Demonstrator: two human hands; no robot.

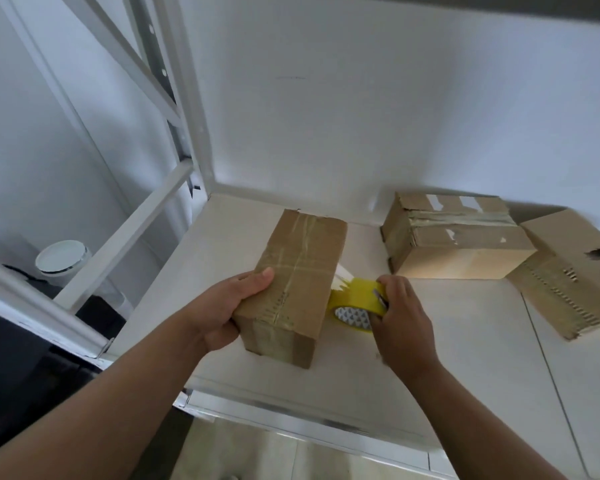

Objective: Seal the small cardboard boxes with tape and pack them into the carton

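Observation:
A small cardboard box with tape strips across its top lies on the white shelf. My left hand grips its near left corner. My right hand holds a yellow tape roll against the box's right side. A stretch of tape runs from the roll up to the box's right edge. A small metal blade shows between my right fingers at the roll.
Two more cardboard boxes stand at the back right: a taped one and a torn one with a hole. White wall behind, metal rack frame at left. A white-lidded jar sits lower left.

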